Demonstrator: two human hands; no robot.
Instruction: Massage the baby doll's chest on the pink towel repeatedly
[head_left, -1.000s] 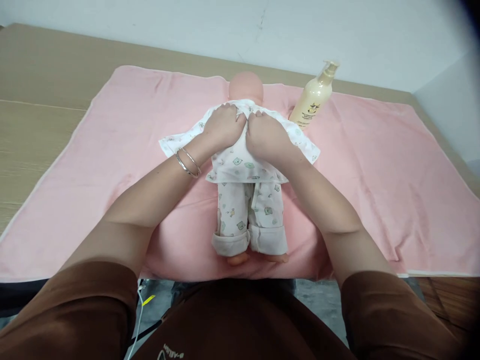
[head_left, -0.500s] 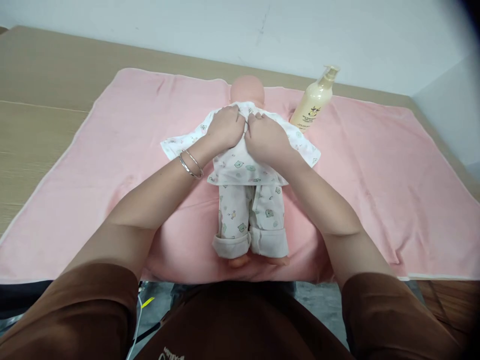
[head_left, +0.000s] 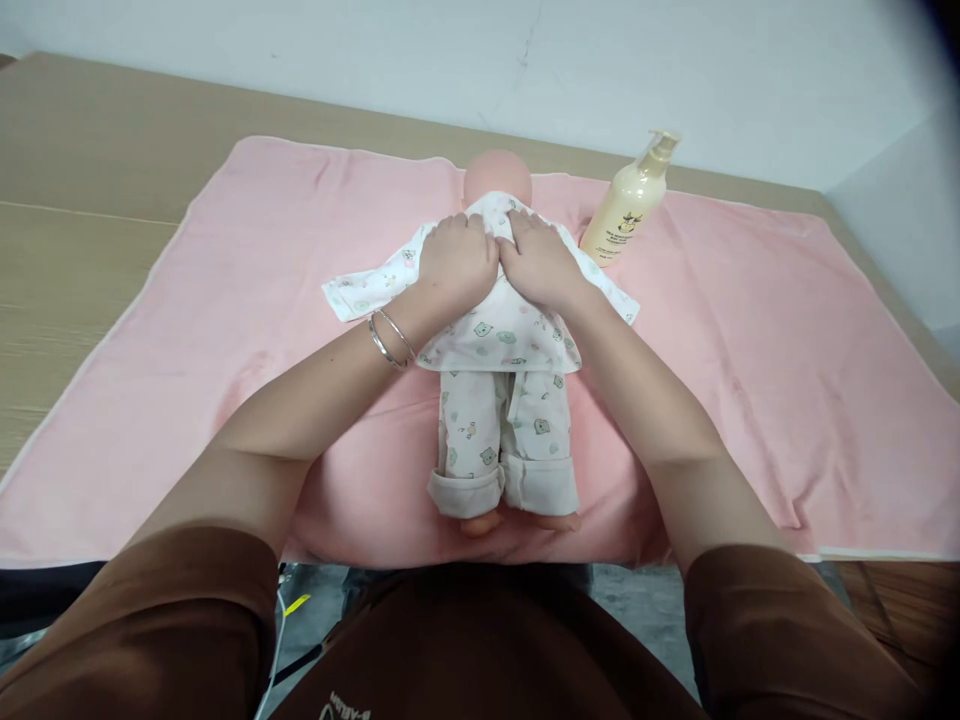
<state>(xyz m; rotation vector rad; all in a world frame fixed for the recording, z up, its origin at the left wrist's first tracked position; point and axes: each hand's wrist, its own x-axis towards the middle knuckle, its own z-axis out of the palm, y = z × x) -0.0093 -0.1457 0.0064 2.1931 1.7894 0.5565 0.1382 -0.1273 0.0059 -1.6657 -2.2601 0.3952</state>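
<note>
A baby doll (head_left: 498, 176) lies with its head away from me, and no face shows. It wears a white printed shirt (head_left: 495, 340) and matching trousers (head_left: 536, 425) with turned-up cuffs; its bare feet poke out below. My left hand (head_left: 459, 258) rests flat on the left of the shirt's upper part, fingers stretched toward the doll's head. Beside it, my right hand (head_left: 541, 258) lies flat on the right, its fingers also extended. The two thumbs meet or nearly meet at the middle. Both palms cover part of the cloth.
A pink blanket (head_left: 300, 240) is spread under the doll on a wooden table (head_left: 67, 270). Right of the doll's head stands a cream-coloured pump bottle (head_left: 626, 210). A pale wall (head_left: 420, 60) rises behind the table.
My fingers were curled in at the shirt's middle; now they are straightened and both hands lie flat on it. The doll has shifted very slightly to the right.
</note>
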